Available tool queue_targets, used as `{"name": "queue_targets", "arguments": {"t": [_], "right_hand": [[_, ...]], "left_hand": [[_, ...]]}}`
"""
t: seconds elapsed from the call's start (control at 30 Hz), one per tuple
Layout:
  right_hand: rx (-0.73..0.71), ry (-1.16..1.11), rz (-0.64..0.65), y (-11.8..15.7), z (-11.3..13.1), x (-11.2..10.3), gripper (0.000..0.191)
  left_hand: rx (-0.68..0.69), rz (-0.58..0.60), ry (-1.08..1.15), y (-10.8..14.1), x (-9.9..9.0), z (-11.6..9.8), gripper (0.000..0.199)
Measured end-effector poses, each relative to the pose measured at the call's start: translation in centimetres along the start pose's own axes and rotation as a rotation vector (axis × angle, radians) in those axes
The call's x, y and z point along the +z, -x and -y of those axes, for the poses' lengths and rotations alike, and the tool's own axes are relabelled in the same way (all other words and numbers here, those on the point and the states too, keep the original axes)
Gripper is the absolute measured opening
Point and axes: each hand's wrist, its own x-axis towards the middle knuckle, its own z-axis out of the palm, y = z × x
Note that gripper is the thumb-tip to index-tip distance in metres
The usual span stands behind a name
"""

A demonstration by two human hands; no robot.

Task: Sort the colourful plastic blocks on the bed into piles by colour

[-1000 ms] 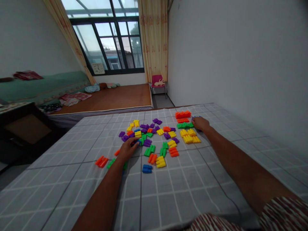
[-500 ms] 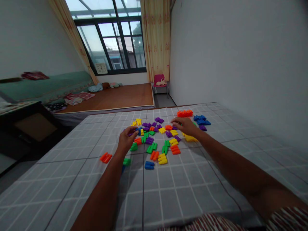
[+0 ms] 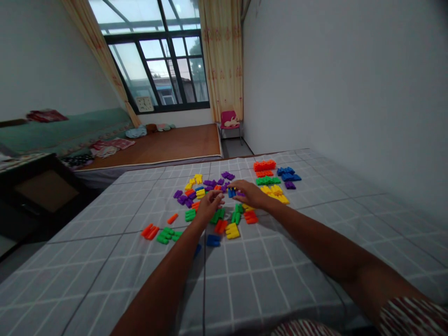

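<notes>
Your right hand (image 3: 249, 193) pinches a blue block (image 3: 231, 192); left hand (image 3: 209, 205) half-curled, grip unclear. Colour-grouped stacks (image 3: 276, 193) at right; mixed blocks (image 3: 232, 231) lie ungrouped mid-bench (image 3: 266, 275).

– How do the things lie on the grey checked cloth (image 3: 259, 284)?
– At the right side, the stacked orange notched plastic blocks (image 3: 265, 165) are farthest back. Before them is the green notched plastic row (image 3: 268, 180), and before this, the yellow notched plastic pile (image 3: 275, 192).
– And at the left?
– There the orange tube-shaped plastic blocks (image 3: 150, 231) lie just left of the green ridged plastic blocks (image 3: 166, 234).
– What stands behind?
– The low bed with brown mat (image 3: 175, 143); to its right, the pink chair (image 3: 227, 115).
</notes>
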Motion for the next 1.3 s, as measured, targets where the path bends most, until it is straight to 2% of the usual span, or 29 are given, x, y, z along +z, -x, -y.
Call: {"name": "queue_targets", "arguments": {"t": [0.03, 0.1, 0.2, 0.23, 0.33, 0.43, 0.5, 0.63, 0.83, 1.0, 1.1, 1.2, 1.3], "right_hand": [[0.049, 0.044, -0.067, 0.4, -1.5, -1.6, 0.044], [0.241, 0.157, -0.229, 1.9, -5.3, -5.4, 0.042], [0.56, 0.353, -0.461, 6.2, -11.7, -10.9, 0.039], [0.634, 0.421, -0.496, 8.0, -13.6, -12.3, 0.039], [0.798, 0.538, -0.536, 13.2, -18.1, -14.1, 0.041], [0.862, 0.53, -0.516, 16.3, -20.3, -13.7, 0.043], [0.828, 0.518, -0.471, 16.7, -20.8, -13.0, 0.044], [0.715, 0.539, -0.382, 15.8, -20.9, -12.2, 0.05], [0.685, 0.56, -0.284, 15.2, -20.7, -11.7, 0.062], [0.658, 0.552, -0.277, 15.1, -20.1, -11.6, 0.064], [0.658, 0.563, -0.312, 15.2, -19.8, -11.5, 0.064], [0.686, 0.595, -0.36, 15.2, -19.4, -11.4, 0.06], [0.707, 0.65, -0.478, 14.7, -18.4, -11.7, 0.054]], "left_hand": [[0.026, -0.006, -0.023, 0.1, -0.2, 0.3, 0.043], [0.085, -0.025, -0.081, 0.2, -1.1, 0.7, 0.04], [0.141, -0.08, -0.137, 0.2, -2.8, 1.2, 0.035], [0.147, -0.1, -0.147, 0.1, -3.4, 1.3, 0.034], [0.141, -0.131, -0.171, -0.2, -4.7, 1.9, 0.034], [0.134, -0.135, -0.194, -0.6, -5.3, 2.7, 0.034], [0.135, -0.13, -0.207, -0.7, -5.4, 3.2, 0.034], [0.131, -0.103, -0.225, -0.5, -5.1, 3.5, 0.035], [0.13, -0.053, -0.289, 0.1, -4.5, 2.8, 0.032], [0.159, -0.091, -0.31, 0.1, -4.8, 1.6, 0.031], [0.172, -0.176, -0.213, -0.1, -6.0, 0.5, 0.034], [0.167, -0.366, -0.096, -0.3, -8.3, 0.0, 0.038], [0.131, -0.559, -0.005, -0.5, -11.1, 0.3, 0.038]]}}
